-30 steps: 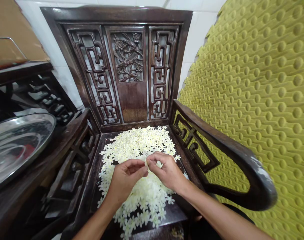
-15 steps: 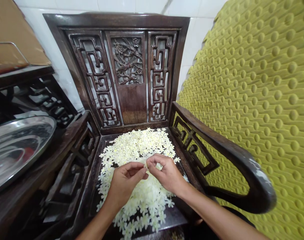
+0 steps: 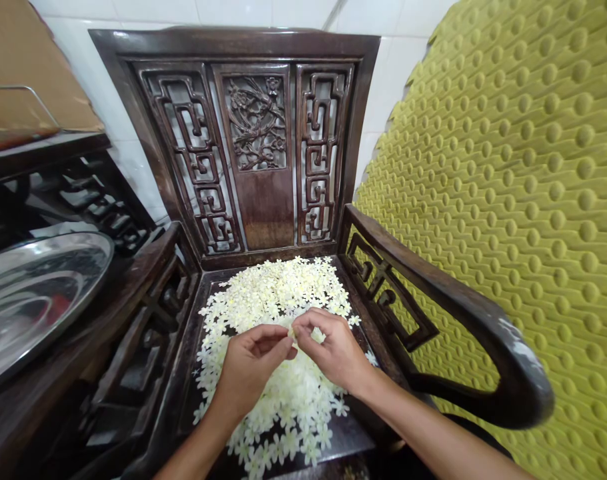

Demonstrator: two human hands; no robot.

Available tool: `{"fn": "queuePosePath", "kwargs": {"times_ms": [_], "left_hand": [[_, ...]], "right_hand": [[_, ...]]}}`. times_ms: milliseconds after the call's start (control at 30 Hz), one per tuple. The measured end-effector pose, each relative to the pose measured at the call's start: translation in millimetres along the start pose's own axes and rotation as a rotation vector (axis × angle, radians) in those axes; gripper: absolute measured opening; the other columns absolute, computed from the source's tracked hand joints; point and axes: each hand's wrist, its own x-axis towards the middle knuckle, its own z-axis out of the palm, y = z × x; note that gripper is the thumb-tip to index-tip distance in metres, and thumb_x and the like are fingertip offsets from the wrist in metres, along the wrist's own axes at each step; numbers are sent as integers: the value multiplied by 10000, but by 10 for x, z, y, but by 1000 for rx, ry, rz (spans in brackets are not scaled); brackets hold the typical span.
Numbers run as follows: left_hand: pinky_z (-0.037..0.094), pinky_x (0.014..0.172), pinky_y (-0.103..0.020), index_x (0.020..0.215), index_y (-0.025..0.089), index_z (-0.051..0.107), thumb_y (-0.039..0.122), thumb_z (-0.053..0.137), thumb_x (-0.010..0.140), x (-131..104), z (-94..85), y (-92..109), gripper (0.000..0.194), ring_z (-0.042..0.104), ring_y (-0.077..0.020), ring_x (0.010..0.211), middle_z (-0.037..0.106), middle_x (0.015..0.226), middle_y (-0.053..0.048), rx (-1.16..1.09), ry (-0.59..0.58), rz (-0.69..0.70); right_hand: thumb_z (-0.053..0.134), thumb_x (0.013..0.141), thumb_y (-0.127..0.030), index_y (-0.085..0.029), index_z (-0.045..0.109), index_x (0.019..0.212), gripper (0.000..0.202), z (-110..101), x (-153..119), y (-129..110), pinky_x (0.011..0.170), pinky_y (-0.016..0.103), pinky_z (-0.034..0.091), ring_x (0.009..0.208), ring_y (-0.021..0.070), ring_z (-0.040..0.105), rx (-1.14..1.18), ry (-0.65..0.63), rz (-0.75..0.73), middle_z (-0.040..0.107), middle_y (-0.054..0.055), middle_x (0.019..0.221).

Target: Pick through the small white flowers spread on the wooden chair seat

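Note:
Pale yellow-white flowers (image 3: 278, 287) lie in a thick layer over the dark wooden seat of a carved chair (image 3: 268, 207). Above the middle of them, my left hand (image 3: 256, 357) and my right hand (image 3: 330, 343) meet fingertip to fingertip. Both are closed in a pinch on one small pale flower (image 3: 291, 331), mostly hidden by the fingers. Some blossoms below the hands look blurred, and the forearms cover others.
A round metal tray (image 3: 48, 287) stands at the left, beside the chair's left armrest (image 3: 133, 293). The right armrest (image 3: 453, 313) curves forward next to a yellow-green knobbly mat (image 3: 523, 167). Brown cardboard (image 3: 33, 67) leans at the upper left against white tiles (image 3: 233, 12).
Hardly anything differs. Both hands keep their pinch at the same place, with only a slight shift of the fingers and of the camera's view.

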Motion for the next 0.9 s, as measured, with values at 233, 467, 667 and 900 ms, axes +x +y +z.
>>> {"fn": "queuePosePath", "kwargs": {"times_ms": [233,467,667,900], "left_hand": [[615,708,-312,857,143,761,298,818,739,8,-4,0,203,752,-210,707,783,783,-56,8,-4,-10],[605,700,-299,862,156,760,319,802,758,7,-21,-21,198,747,-198,699,784,781,-51,22,-17,-1],[606,694,-304,848,154,765,320,823,729,8,-5,20,212,745,-200,685,781,761,-51,17,-2,-8],[612,724,-319,861,153,765,326,803,756,7,-19,34,206,751,-212,716,779,775,-52,31,-19,-8]], "right_hand": [[579,943,-212,-195,663,800,167,2,1,-1,680,257,427,714,145,566,40,6,14,614,-5,728],[575,950,-218,-194,669,825,159,8,-8,34,693,260,439,743,149,576,71,-1,31,630,3,767],[572,951,-224,-191,673,823,167,0,-6,20,696,262,442,743,150,575,92,-6,48,631,5,765],[564,953,-249,-186,675,814,189,-8,10,5,686,266,457,741,155,578,116,-3,67,636,15,767]]}}
